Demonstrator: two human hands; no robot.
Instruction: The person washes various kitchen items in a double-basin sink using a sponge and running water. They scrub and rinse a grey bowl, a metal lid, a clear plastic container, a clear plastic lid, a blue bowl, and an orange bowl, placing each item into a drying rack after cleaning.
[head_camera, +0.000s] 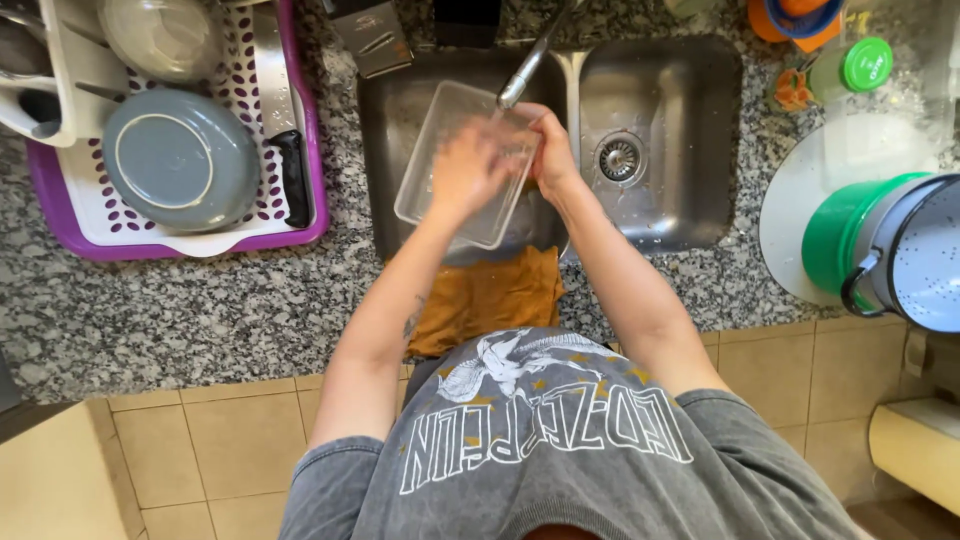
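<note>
A clear rectangular plastic container (440, 130) is tilted over the left basin of a steel double sink (690, 150), under the faucet spout (525, 70). My left hand (465, 165) is inside the container, blurred, pressed against its bottom. My right hand (550, 145) grips the container's right rim. I cannot tell whether the left hand holds a sponge.
An orange cloth (490, 295) hangs over the sink's front edge. A purple and white dish rack (300, 215) on the granite counter at left holds a grey plate (180, 160), a knife (280, 110) and a bowl. A green and white pot (890, 245) stands at right, bottles behind it.
</note>
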